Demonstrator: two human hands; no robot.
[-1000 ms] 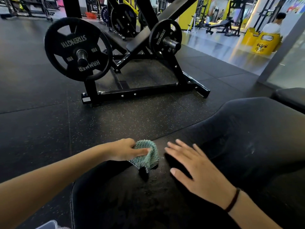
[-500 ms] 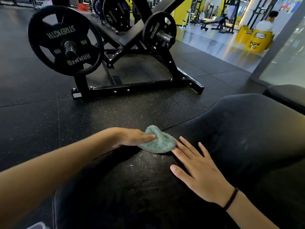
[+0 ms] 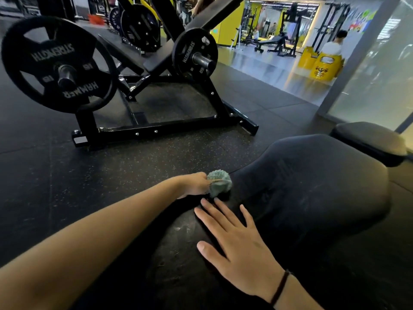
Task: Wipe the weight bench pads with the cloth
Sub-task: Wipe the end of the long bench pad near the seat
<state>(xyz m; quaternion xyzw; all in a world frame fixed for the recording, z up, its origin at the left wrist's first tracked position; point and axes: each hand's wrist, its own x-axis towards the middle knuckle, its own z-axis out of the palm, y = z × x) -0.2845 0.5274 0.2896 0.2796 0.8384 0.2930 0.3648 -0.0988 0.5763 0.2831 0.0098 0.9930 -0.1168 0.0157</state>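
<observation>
A wide black bench pad (image 3: 312, 198) fills the lower right of the head view. A small bunched teal cloth (image 3: 220, 183) lies against the pad's left edge. My left hand (image 3: 193, 185) grips the cloth, its fingers curled into the fabric, arm stretched in from the lower left. My right hand (image 3: 239, 240) rests flat on the pad just below the cloth, fingers straight and spread, a dark band on the wrist. A second, smaller black pad (image 3: 368, 142) sits at the far right.
A black plate-loaded machine (image 3: 156, 128) stands on the rubber floor ahead, with a large weight plate (image 3: 58, 63) on the left and a smaller one (image 3: 194, 55) at the centre. Yellow bins (image 3: 321, 67) and a person are far right.
My left hand has slid the cloth forward and rightward along the pad's left edge. My right hand stayed flat on the pad. The camera has tilted and moved closer.
</observation>
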